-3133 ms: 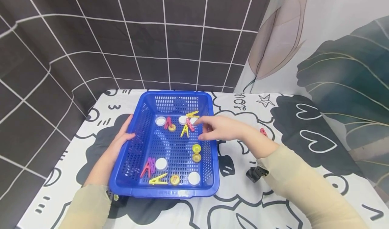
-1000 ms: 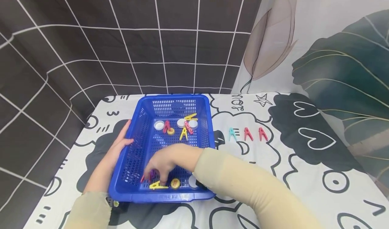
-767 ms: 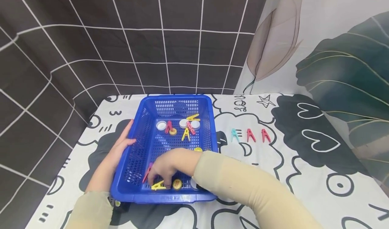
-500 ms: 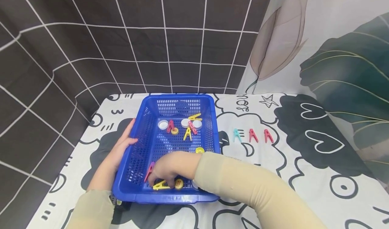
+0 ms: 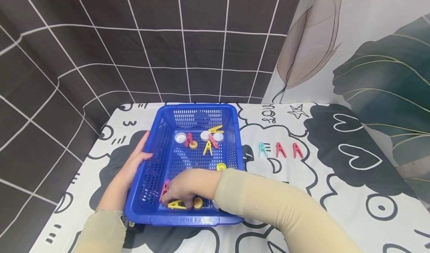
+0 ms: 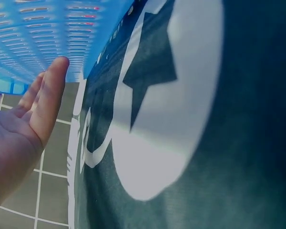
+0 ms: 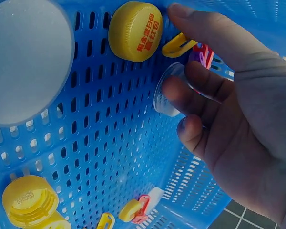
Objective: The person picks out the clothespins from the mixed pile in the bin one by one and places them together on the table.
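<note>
A blue perforated plastic basket holds clothespins and bottle caps. My left hand rests against its left side, fingers extended along the outer wall. Down inside the near left corner is my right hand, over a pink clothespin and a purple clothespin, both partly covered. A yellow clothespin lies under its fingertips, beside a yellow cap. In the right wrist view, thumb and bent fingers stand apart, with the fingers over a clear-rimmed cap.
Farther back in the basket lie white caps, a yellow clothespin and pink clothespins. On the patterned cloth to the right, a teal clothespin and two red clothespins stand in a row. A tiled-pattern curtain hangs behind.
My right hand has gone from the basket's right side to its near left corner, then shifted slightly there. The teal and another red clothespin now show where the forearm was. The left hand stays.
</note>
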Demonstrator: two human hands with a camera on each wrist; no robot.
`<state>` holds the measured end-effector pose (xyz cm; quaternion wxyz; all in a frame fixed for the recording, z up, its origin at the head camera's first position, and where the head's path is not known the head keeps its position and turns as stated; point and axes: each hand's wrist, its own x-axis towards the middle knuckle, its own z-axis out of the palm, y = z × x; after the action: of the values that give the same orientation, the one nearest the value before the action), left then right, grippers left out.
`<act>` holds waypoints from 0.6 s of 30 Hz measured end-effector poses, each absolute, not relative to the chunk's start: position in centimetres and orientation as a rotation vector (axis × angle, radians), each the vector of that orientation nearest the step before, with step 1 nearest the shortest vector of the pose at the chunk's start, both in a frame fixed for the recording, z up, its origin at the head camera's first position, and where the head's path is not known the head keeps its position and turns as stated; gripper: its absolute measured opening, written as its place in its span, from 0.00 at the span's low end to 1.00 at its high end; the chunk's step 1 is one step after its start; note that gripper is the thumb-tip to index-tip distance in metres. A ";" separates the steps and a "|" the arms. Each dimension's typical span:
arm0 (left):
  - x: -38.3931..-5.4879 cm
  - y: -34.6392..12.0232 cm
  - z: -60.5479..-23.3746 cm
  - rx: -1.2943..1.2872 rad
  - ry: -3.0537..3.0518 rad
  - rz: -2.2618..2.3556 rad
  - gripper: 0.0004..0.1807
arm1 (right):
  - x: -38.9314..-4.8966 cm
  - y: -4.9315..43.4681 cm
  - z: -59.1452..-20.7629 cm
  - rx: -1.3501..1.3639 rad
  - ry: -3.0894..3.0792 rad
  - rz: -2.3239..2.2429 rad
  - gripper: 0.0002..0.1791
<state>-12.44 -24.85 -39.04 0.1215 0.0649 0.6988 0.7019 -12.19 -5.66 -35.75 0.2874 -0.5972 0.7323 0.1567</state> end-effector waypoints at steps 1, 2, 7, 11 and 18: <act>-12.4 -24.9 -39.0 0.189 2.040 2.049 0.41 | -12.2 -5.7 -35.8 -1.596 1.955 0.422 0.32; -12.4 -24.9 -39.0 0.188 2.039 2.050 0.41 | -12.2 -5.7 -35.8 -1.597 1.955 0.426 0.32; -12.5 -24.8 -39.0 0.196 2.037 2.053 0.41 | -12.1 -5.8 -36.0 -1.611 1.954 0.459 0.32; -12.5 -24.7 -39.0 0.210 2.040 2.050 0.41 | -12.2 -5.8 -36.1 -1.603 1.958 0.428 0.30; -12.5 -24.6 -38.8 0.173 2.058 2.051 0.41 | -12.4 -6.1 -35.9 -1.567 1.964 0.274 0.33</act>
<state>-12.49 -24.62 -38.82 0.1152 0.0589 0.7023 0.7000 -12.37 -6.14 -35.86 0.3024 -0.5910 0.7407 0.1032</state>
